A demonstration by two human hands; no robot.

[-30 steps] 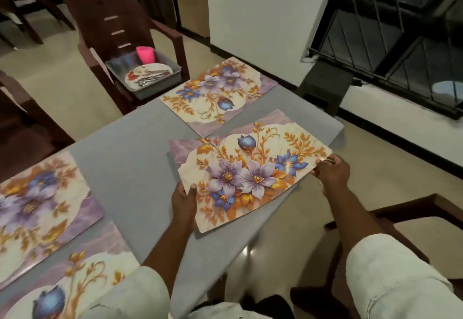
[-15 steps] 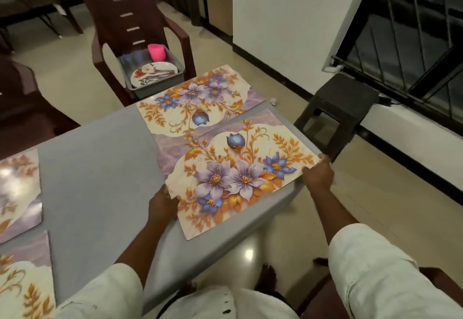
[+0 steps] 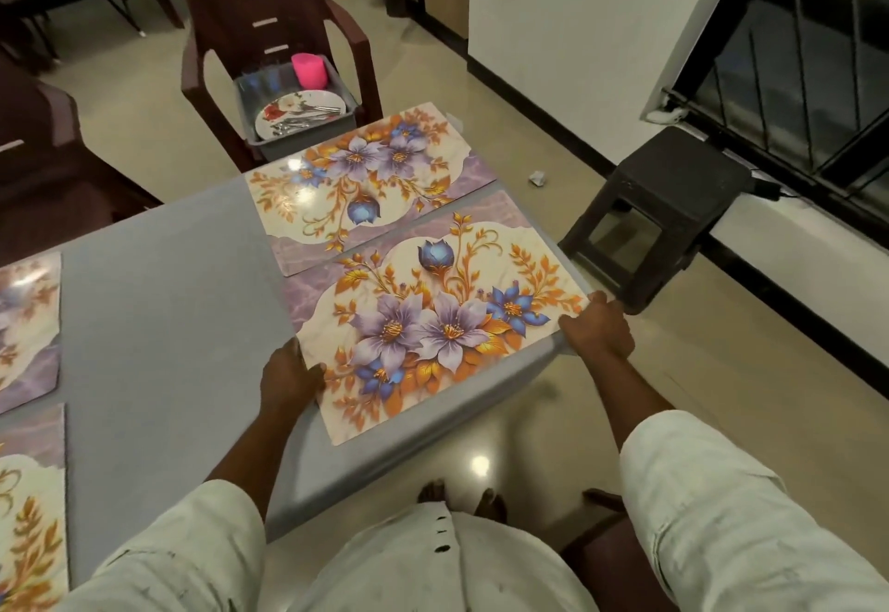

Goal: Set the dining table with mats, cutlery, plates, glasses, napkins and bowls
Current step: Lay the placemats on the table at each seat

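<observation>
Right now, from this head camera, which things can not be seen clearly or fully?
- Two mats on the left: cut off by the frame's left edge.
- Grey bin on the chair: holds a plate with cutlery and a pink cup; the cutlery is too small to count.
- Left hand and right hand fingertips: hidden under the near mat.

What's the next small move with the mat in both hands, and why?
Probably slide the near mat a little inward and let go: the left hand and right hand grip its ends, it lies beside the far mat, and its near corner reaches the table edge.
</observation>
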